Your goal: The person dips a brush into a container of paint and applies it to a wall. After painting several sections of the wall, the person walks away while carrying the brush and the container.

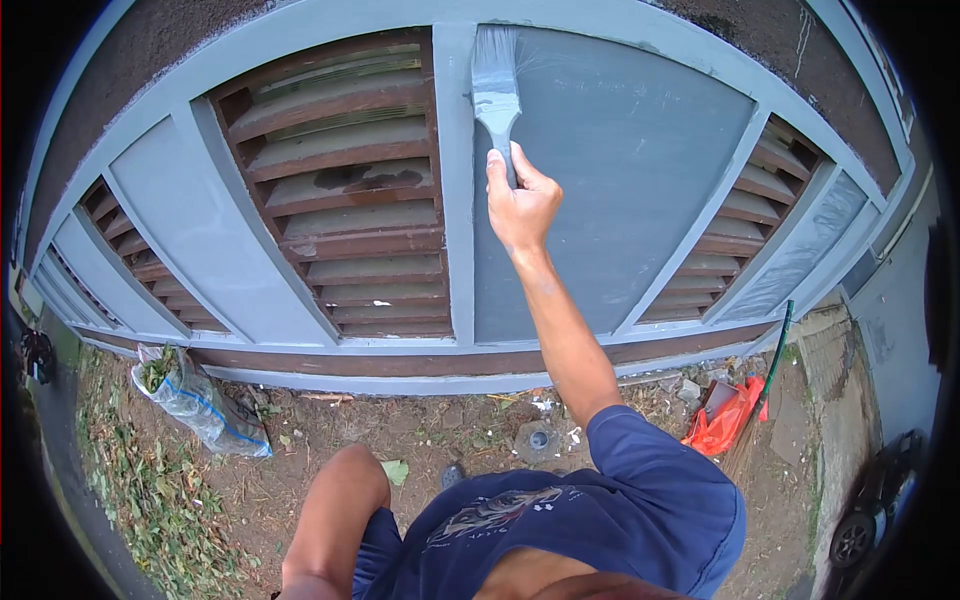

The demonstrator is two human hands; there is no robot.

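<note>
Paintbrush [495, 85] on grey panel [620, 180], dirt [420, 430] below

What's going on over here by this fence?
A person is brushing grey paint onto a fence. Their right hand grips a paintbrush, with its bristles pressed against the top of a flat panel that is grey. The slatted section beside it is mostly brown. The left arm hangs low, with its hand out of view. On the dirt below lie a clear plastic sack and a red bag.
</note>
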